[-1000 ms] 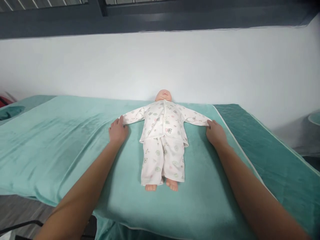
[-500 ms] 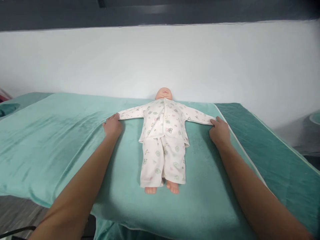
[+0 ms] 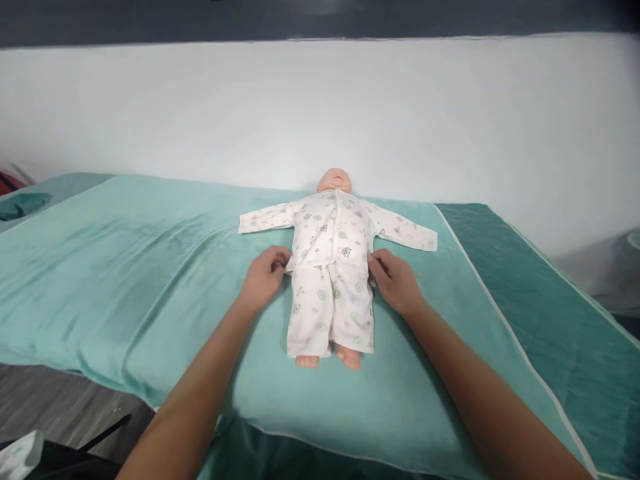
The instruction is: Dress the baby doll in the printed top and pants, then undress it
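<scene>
A baby doll (image 3: 334, 179) lies on its back, head toward the wall, arms stretched out sideways inside the sleeves. It wears a white printed pajama shirt (image 3: 320, 230) with a front opening and matching pajama pants (image 3: 310, 313); its bare feet (image 3: 350, 359) stick out below. My left hand (image 3: 264, 277) pinches the shirt's lower hem on the left side, fingers curled. On the opposite side, my right hand (image 3: 395, 280) has thumb and fingers closed at the shirt's hem near the waist. The fingertips of both hands are partly hidden by the cloth.
A light green sheet (image 3: 165, 300) with some folds covers the bed under the doll. Darker green cloth (image 3: 560, 320) lies along the right. A white wall (image 3: 200, 113) rises behind the bed. At the lower left is a dark object with a white-and-green item (image 3: 23, 453).
Both hands have let go of the sleeve cuffs and moved inward and down to the shirt's sides at the hem. The sleeves stay spread out. The view has shifted slightly.
</scene>
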Demonstrator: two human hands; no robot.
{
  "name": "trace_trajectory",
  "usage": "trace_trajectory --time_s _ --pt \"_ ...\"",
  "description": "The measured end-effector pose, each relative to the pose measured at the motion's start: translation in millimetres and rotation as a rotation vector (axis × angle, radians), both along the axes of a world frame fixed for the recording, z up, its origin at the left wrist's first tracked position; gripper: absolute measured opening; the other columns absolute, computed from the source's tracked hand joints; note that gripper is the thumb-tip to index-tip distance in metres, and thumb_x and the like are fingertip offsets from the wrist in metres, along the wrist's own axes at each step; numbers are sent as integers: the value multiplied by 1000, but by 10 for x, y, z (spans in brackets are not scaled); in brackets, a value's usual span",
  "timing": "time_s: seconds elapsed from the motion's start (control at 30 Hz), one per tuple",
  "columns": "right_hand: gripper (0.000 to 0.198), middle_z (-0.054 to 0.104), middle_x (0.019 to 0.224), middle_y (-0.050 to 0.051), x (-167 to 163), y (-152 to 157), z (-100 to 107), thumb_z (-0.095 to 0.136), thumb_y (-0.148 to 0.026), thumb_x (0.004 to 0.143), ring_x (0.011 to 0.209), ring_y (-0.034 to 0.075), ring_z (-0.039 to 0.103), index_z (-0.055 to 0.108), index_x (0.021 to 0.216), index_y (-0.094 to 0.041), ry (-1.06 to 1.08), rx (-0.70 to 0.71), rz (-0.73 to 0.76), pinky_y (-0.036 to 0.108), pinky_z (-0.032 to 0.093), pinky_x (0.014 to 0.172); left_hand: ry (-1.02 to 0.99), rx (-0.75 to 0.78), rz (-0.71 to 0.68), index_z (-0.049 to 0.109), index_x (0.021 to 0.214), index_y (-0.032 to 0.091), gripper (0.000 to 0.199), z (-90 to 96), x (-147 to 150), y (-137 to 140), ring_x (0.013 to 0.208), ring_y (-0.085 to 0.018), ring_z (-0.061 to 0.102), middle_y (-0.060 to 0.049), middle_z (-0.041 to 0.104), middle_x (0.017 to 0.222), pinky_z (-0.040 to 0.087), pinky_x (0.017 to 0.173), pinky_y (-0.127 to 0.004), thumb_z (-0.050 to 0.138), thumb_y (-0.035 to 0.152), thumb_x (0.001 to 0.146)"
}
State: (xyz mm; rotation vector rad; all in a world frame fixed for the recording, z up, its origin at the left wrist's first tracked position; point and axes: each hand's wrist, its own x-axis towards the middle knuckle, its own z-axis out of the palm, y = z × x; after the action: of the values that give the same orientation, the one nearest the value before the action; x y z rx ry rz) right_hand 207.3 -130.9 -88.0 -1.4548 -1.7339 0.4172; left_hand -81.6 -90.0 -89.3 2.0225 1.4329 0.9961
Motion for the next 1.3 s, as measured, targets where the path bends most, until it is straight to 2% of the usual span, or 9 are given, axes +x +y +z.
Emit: trace_trajectory --time_s 0.13,0.33,0.43,0.63,0.77,0.97,1.07,1.17,1.3 --pt "30 57 70 -1 -29 -219 20 49 -44 96 67 17 51 53 75 -22 103 -4 39 31 39 65 -47 -66 -51 61 74 20 20 18 64 -274 81 -18 60 -1 68 82 46 79 -31 42 14 73" --pt "8 55 88 2 -214 -861 -29 57 -31 92 77 17 52 52 91 -24 95 -1 186 32 44 73 -152 -94 23 63 77 19 19 -14 48 -529 78 -17 59 -1 67 80 44 75 -30 44 16 78" --pt "17 56 100 5 -253 -1165 -104 58 -25 90 86 18 55 50 105 -25 63 -11 207 33 47 79 -157 -94 16 64 78 19 20 -45 35 -667 80 -17 60 -1 68 81 45 77 -30 44 16 80" --pt "18 58 100 6 -342 -1312 -170 57 -15 85 93 20 56 53 101 -22 -83 9 148 34 46 82 -158 -66 -5 65 78 19 22 -113 -9 -844 82 -17 61 -2 69 82 45 78 -30 44 15 79" --pt "7 58 82 1 -460 -1304 -18 51 -19 91 76 16 54 55 86 -21 18 -18 90 29 43 70 -178 -68 7 65 77 19 22 -139 -28 -864 81 -17 61 -2 69 82 45 78 -30 44 14 78" --pt "4 58 77 -2 -530 -1445 292 55 -24 91 70 13 54 56 88 -22 242 52 16 26 44 66 -213 -70 26 65 77 19 21 -160 -35 -855 77 -16 60 0 68 79 45 75 -28 45 16 79" --pt "5 59 81 0 -536 -1482 286 59 -25 90 76 15 56 56 92 -22 112 122 15 28 46 70 -225 -71 24 65 76 19 21 -152 -39 -862 77 -15 60 0 68 79 44 74 -28 45 16 79" --pt "16 62 103 7 -621 -1500 226 60 -23 89 98 22 56 57 105 -21 -115 211 63 36 47 85 -230 -67 26 65 76 18 21 -151 -43 -862 76 -15 59 0 67 78 44 73 -27 45 15 78" --pt "21 63 110 7 -841 -1463 176 60 -16 87 106 26 53 58 108 -21 -384 199 119 43 42 93 -236 -33 46 65 76 19 21 -173 -36 -837 75 -15 59 1 66 77 44 72 -27 45 14 79"
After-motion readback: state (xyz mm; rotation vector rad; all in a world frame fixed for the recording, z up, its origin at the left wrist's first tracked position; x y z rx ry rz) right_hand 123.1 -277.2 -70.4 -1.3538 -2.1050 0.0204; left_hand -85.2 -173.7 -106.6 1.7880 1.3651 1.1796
